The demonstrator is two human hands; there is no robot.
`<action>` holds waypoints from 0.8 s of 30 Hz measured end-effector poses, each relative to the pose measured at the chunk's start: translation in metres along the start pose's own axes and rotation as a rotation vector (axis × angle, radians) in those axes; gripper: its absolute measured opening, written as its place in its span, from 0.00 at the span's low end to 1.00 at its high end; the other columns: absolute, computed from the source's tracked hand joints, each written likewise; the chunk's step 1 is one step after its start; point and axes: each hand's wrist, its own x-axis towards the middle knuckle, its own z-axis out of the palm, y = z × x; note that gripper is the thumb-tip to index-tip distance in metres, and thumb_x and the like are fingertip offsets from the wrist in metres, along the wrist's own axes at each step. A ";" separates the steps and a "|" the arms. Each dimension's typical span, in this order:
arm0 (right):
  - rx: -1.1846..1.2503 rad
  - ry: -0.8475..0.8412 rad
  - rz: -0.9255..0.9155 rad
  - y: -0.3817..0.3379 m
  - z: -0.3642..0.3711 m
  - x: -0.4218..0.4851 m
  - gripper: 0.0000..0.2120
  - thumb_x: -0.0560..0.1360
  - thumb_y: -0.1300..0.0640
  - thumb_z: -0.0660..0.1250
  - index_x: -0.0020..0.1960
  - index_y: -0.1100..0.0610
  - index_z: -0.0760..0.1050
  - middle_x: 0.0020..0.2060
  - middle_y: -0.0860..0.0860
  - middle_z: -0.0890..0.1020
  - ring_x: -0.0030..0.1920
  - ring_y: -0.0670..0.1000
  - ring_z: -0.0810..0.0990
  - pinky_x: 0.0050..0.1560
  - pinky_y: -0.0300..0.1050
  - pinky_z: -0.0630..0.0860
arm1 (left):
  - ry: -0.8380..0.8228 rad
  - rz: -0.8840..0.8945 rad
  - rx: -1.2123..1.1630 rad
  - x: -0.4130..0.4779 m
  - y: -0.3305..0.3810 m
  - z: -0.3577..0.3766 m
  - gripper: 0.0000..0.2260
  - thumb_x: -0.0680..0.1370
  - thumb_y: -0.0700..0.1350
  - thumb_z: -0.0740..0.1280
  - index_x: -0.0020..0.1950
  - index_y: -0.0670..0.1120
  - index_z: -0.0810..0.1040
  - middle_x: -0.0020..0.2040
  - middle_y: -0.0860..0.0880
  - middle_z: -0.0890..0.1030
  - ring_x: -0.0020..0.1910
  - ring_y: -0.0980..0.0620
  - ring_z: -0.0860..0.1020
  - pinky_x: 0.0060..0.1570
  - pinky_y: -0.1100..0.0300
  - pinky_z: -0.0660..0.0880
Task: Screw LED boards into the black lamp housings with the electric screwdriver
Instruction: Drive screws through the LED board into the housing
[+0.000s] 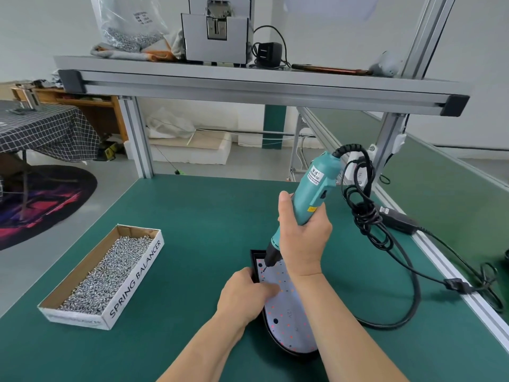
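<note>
You are standing at a green-topped counter [192,216] framed in aluminium rails, looking down at your own two hands. Above and beyond it runs a grey overhead shelf [248,78], which carries a grey metal box machine [217,37], a clear plastic bag of small metal parts [129,26] and a black power adapter [268,52].

On the counter to your left lies a long, open cardboard box [132,293] printed "SPRING BALANCER", filled with silver screws [110,271]. To your right a black cable [413,285] loops across the counter and rises to the top of the tool.

Directly in front of you, close to the near edge, the black lamp housing [254,260] lies flat on the counter. The pale LED board [289,312], dotted with small red and orange points, sits inside it.

Your right hand [305,235] has its grip wrapped firmly round the body of the teal electric screwdriver [314,183], which leans up and away to the right. Its bit [263,270] points down onto the far left corner of the board.

Your left hand [245,293] has its grip clamped on the housing's left rim, fingers curled over the edge and thumb lying on the board, just beside the bit.
</note>
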 end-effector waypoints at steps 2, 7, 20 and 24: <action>-0.002 -0.005 -0.012 0.000 0.000 0.000 0.11 0.72 0.44 0.71 0.39 0.49 0.73 0.29 0.51 0.79 0.28 0.53 0.78 0.31 0.50 0.77 | 0.001 0.000 -0.001 0.000 0.000 0.000 0.17 0.61 0.50 0.71 0.48 0.47 0.82 0.46 0.49 0.87 0.49 0.45 0.84 0.56 0.43 0.80; -0.020 -0.025 -0.061 0.000 0.002 0.001 0.13 0.72 0.44 0.70 0.38 0.50 0.72 0.28 0.45 0.77 0.27 0.47 0.75 0.30 0.42 0.74 | 0.007 0.000 0.005 0.000 0.000 0.000 0.18 0.61 0.50 0.71 0.48 0.46 0.81 0.46 0.48 0.86 0.49 0.44 0.84 0.56 0.41 0.80; -0.017 -0.072 -0.106 0.004 0.007 0.000 0.14 0.73 0.45 0.70 0.37 0.50 0.69 0.28 0.46 0.76 0.26 0.47 0.74 0.30 0.38 0.72 | 0.023 0.006 0.019 0.001 -0.001 0.001 0.20 0.60 0.52 0.70 0.49 0.46 0.81 0.47 0.47 0.86 0.51 0.43 0.84 0.54 0.43 0.79; -0.016 -0.081 -0.102 0.004 0.008 -0.001 0.15 0.73 0.45 0.70 0.37 0.51 0.68 0.27 0.46 0.75 0.26 0.46 0.73 0.29 0.36 0.71 | 0.018 0.005 0.012 0.003 -0.002 0.001 0.21 0.61 0.51 0.70 0.50 0.45 0.81 0.48 0.46 0.86 0.52 0.42 0.83 0.56 0.41 0.79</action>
